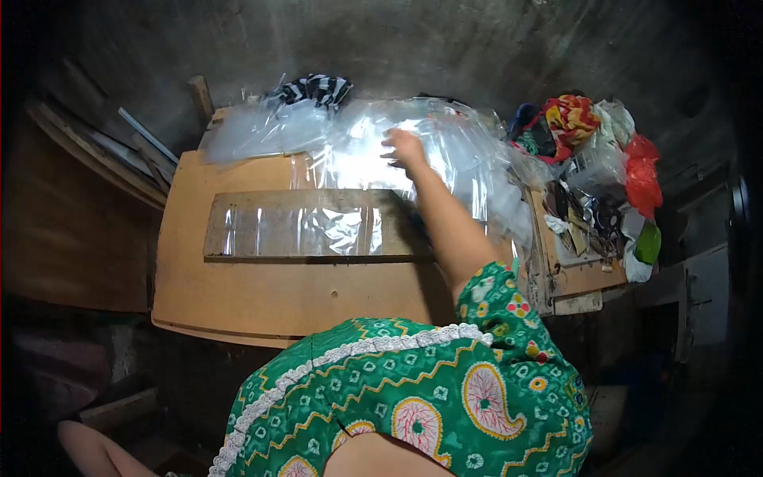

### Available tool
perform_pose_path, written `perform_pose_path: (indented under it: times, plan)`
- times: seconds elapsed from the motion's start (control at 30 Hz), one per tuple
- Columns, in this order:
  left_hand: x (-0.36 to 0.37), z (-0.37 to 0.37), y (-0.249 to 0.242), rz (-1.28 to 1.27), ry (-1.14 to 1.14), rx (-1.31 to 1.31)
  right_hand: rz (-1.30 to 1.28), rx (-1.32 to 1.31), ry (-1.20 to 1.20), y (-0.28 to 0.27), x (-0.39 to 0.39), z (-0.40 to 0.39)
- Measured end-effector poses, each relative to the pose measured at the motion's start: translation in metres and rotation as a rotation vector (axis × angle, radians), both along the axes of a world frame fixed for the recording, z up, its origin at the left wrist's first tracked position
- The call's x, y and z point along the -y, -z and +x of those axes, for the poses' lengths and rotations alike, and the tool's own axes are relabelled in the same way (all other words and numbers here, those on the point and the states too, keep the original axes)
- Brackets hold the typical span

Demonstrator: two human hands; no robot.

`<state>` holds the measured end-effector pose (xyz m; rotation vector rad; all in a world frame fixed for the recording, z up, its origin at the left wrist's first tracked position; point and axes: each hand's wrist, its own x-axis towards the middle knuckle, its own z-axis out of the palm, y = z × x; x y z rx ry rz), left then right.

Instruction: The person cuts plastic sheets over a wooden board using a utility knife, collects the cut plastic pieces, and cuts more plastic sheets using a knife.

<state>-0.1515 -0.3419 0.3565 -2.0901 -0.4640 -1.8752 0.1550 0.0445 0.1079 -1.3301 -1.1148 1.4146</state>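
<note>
My right hand [404, 151] reaches over a wide pile of shiny clear plastic sheets [469, 151] at the back of the wooden table. Its fingers are bent and apart over the glare, and nothing shows between them; whether they touch the plastic is unclear. Nearer to me, a flat wooden board [278, 203] lies on the tabletop [238, 294] with a strip of clear plastic [342, 230] on it. Part of the board's right end is hidden in my forearm's shadow. My left hand is out of view; only part of a bare limb shows at the lower left.
Cloths [571, 119], a red plastic bag [642, 175] and small tools and scraps [588, 219] crowd the right side. A black-and-white cloth [318, 89] lies at the back. Wooden planks [95, 155] lean at the left. A grey wall [397, 48] stands behind.
</note>
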Motion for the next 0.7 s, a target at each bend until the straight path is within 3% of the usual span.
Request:
perform_pose_path:
  times: [0.07, 0.2, 0.3, 0.4, 0.47, 0.57, 0.6, 0.63, 0.67, 0.7]
  plan:
    - [-0.011, 0.002, 0.032, -0.228, -0.029, 0.039, -0.022, -0.038, 0.244, -0.023, -0.009, 0.028]
    - [-0.027, 0.009, 0.102, -0.789, -0.139, 0.183, -0.043, -0.135, 0.436, -0.011, -0.047, 0.078]
    - [-0.029, 0.012, 0.145, -1.086, -0.192, 0.326, -0.113, 0.04, 0.339, 0.0, -0.052, 0.092]
    - [-0.027, 0.014, 0.17, -1.239, -0.225, 0.421, -0.121, 0.417, 0.304, 0.022, -0.055, 0.098]
    - [-0.025, 0.016, 0.177, -1.282, -0.234, 0.45, -0.102, 0.518, 0.332, 0.048, -0.058, 0.099]
    - [-0.025, 0.018, 0.182, -1.319, -0.237, 0.469, 0.115, 0.873, 0.426, 0.048, -0.022, 0.072]
    - [-0.026, 0.017, 0.183, -1.331, -0.231, 0.47, 0.331, 0.778, 0.405, 0.051, 0.005, 0.043]
    - [-0.027, 0.019, 0.181, -1.324, -0.229, 0.465, 0.294, 0.47, 0.135, 0.064, 0.023, 0.022]
    - [-0.028, 0.019, 0.181, -1.326, -0.219, 0.462, 0.139, 0.748, -0.202, 0.066, 0.052, -0.006]
    - [-0.028, 0.017, 0.182, -1.336, -0.217, 0.464, 0.427, 0.953, -0.526, 0.067, 0.081, -0.03]
